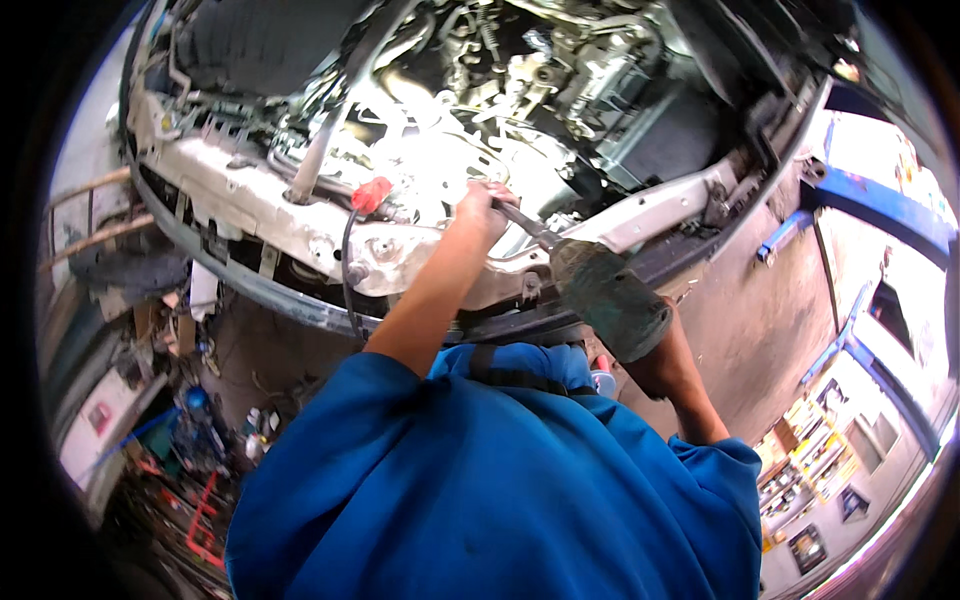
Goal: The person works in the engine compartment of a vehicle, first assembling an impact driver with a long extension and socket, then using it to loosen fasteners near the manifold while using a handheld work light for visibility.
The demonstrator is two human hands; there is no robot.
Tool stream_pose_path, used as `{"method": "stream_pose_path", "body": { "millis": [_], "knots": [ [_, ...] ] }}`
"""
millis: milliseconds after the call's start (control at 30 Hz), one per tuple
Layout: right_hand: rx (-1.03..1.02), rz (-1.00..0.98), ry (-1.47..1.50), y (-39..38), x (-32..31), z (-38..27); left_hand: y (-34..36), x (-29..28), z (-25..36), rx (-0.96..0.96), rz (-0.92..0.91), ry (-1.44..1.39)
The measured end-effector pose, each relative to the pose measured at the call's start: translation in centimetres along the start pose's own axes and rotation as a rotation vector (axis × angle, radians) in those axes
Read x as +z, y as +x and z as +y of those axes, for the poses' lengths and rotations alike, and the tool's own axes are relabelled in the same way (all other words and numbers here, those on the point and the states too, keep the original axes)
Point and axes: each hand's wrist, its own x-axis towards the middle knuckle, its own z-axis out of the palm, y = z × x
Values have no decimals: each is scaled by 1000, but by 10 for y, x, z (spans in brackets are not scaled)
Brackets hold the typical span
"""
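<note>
Tool [608, 298], dark and bulky, slants across the car's front rail [640, 212], its thin shaft [526, 224] toward the engine bay [450, 125]. The left hand [480, 212] grasps the shaft's tip, fingers curled. The right hand [652, 374] is behind the body; its fingers are hidden, their grip cannot be told. A black hose [347, 265] hangs left.

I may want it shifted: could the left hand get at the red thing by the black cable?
Probably yes: the red thing sits left of the left hand, with nothing plainly blocking the way, though that hand is at the tip of the power tool's shaft.
</note>
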Motion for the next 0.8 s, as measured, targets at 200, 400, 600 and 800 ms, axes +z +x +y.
{"method": "stream_pose_path", "body": {
  "millis": [200,400,600,800],
  "knots": [
    [99,-70,-150,30,21,-3,18,-18,-14,49,177,537],
    [-83,-103,-310,49,50,-3,23,11,32,275,7,2478],
    [-13,-168,-340,59,54,2,24,21,41,-50,-106,2667],
    [52,-334,-382,71,57,11,55,-15,46,-99,-74,2728]
  ]
}}
